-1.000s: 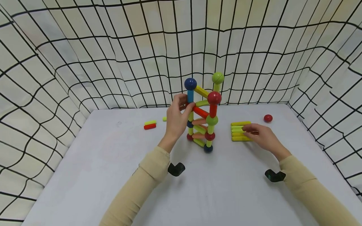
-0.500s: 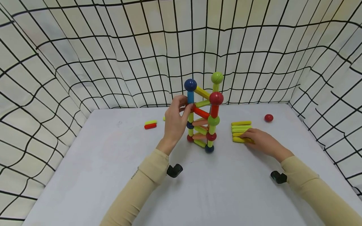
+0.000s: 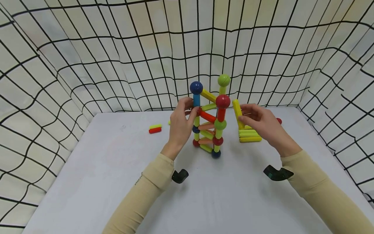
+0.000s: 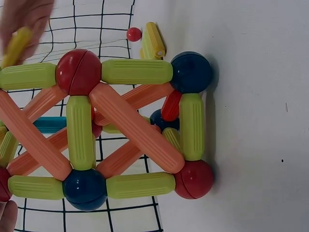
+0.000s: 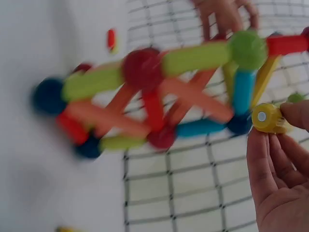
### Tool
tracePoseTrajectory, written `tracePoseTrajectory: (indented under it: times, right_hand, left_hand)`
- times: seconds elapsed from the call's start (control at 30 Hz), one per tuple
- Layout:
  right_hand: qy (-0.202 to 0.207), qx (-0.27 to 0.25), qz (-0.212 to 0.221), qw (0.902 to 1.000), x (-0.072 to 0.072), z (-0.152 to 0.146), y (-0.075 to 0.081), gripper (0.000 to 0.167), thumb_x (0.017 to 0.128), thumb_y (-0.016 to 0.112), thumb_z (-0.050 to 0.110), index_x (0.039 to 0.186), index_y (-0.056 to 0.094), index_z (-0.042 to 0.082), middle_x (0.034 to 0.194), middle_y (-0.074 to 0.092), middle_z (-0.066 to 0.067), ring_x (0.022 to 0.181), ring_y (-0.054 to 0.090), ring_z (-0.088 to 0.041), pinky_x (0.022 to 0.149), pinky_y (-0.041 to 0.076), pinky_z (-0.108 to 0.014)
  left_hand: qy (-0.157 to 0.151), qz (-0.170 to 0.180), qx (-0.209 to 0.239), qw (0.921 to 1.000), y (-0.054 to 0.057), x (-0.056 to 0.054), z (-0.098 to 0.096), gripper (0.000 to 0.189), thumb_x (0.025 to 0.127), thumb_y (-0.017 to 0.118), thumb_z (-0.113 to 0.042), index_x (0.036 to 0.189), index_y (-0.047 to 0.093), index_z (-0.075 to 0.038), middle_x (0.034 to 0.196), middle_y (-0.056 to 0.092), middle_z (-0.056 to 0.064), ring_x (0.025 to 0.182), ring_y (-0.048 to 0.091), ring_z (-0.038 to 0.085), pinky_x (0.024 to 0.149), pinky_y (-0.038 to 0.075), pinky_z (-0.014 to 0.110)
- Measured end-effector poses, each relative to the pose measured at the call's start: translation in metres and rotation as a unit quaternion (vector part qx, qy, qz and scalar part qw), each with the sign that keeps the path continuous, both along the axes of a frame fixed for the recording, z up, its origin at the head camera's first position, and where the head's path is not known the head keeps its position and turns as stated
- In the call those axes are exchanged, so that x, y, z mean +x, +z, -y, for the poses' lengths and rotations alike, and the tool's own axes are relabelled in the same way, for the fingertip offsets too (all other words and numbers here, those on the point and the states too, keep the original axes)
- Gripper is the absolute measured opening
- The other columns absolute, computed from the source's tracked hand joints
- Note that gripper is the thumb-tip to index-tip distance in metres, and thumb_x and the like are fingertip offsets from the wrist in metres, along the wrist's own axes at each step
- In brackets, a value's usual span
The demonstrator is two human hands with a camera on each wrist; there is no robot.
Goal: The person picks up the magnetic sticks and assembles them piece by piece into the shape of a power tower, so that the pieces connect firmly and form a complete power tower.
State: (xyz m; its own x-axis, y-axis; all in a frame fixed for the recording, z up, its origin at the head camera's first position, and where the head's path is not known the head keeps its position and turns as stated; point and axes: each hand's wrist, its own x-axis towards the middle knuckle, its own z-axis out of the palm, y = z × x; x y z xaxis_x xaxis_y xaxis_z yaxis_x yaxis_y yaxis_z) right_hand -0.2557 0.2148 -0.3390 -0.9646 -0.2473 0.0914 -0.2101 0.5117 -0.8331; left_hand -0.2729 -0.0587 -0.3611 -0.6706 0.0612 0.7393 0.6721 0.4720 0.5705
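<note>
A tall tower of coloured rods and balls, with a red ball (image 3: 223, 101) at its near top corner, stands upright mid-table. My left hand (image 3: 180, 125) holds its left upright, thumb and fingers around a red ball just below the blue rod (image 3: 196, 100). Only a fingertip of it (image 4: 7, 217) shows in the left wrist view. My right hand (image 3: 265, 125) pinches a long yellow rod (image 3: 238, 112) between thumb and fingers, raised and tilted just right of the tower. In the right wrist view the yellow rod (image 5: 268, 117) points its round end at the camera.
Several yellow and green rods (image 3: 250, 139) lie in a row beneath my right hand. A red ball (image 3: 279, 121) is partly hidden behind that hand. Short red (image 3: 155, 130) and green (image 3: 155, 126) rods lie at left. A black net (image 3: 163, 60) encloses the white table (image 3: 117, 169).
My right hand reached down to the rod row, took the nearest yellow rod and lifted it up toward the tower. The left hand has stayed on the tower.
</note>
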Motion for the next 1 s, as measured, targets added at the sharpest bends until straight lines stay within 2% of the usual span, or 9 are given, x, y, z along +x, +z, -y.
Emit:
tracePoseTrajectory:
  times: [0.13, 0.27, 0.5, 0.67, 1.0]
  right_hand:
    - [0.004, -0.055, 0.01, 0.9984, -0.002, 0.021, 0.024, 0.051, 0.096, 0.061, 0.041, 0.139, 0.049, 0.016, 0.122, 0.059, -0.005, 0.106, 0.061, -0.02, 0.094, 0.05, -0.035]
    - [0.01, -0.086, 0.015, 0.9962, -0.007, 0.033, 0.032, 0.051, 0.096, 0.061, 0.041, 0.138, 0.049, 0.016, 0.123, 0.059, -0.004, 0.107, 0.062, -0.019, 0.1, 0.047, -0.042]
    - [0.023, -0.115, 0.024, 0.9928, -0.013, 0.04, 0.029, 0.048, 0.096, 0.062, 0.036, 0.136, 0.05, 0.014, 0.124, 0.059, -0.004, 0.11, 0.061, -0.02, 0.097, 0.05, -0.038]
    - [0.032, -0.133, 0.031, 0.9901, -0.013, 0.042, 0.025, 0.048, 0.096, 0.063, 0.036, 0.136, 0.05, 0.014, 0.124, 0.058, -0.005, 0.113, 0.059, -0.02, 0.1, 0.048, -0.042]
    - [0.037, -0.146, 0.03, 0.9881, -0.014, 0.047, 0.023, 0.046, 0.097, 0.062, 0.033, 0.137, 0.049, 0.013, 0.126, 0.058, -0.006, 0.115, 0.059, -0.022, 0.102, 0.046, -0.042]
  left_hand:
    - [0.004, 0.004, 0.001, 1.0, 0.001, 0.0, 0.0, 0.028, 0.096, 0.062, -0.011, 0.119, 0.05, 0.001, 0.107, 0.067, 0.014, 0.1, 0.066, 0.021, 0.084, 0.056, 0.03]
    - [0.004, 0.013, -0.001, 0.9999, 0.001, 0.001, 0.0, 0.029, 0.097, 0.062, -0.011, 0.12, 0.049, 0.001, 0.108, 0.067, 0.015, 0.101, 0.066, 0.021, 0.085, 0.055, 0.03]
    - [0.005, 0.02, -0.001, 0.9998, 0.002, 0.002, -0.001, 0.029, 0.097, 0.061, -0.011, 0.12, 0.049, 0.001, 0.108, 0.067, 0.014, 0.102, 0.065, 0.022, 0.086, 0.055, 0.031]
    - [0.006, 0.02, 0.0, 0.9998, 0.002, 0.002, -0.001, 0.029, 0.097, 0.061, -0.011, 0.121, 0.049, 0.001, 0.108, 0.066, 0.015, 0.102, 0.065, 0.021, 0.086, 0.055, 0.031]
    - [0.008, 0.016, -0.001, 0.9998, 0.002, 0.002, -0.002, 0.029, 0.097, 0.061, -0.01, 0.12, 0.048, 0.002, 0.107, 0.066, 0.015, 0.101, 0.066, 0.022, 0.085, 0.056, 0.031]
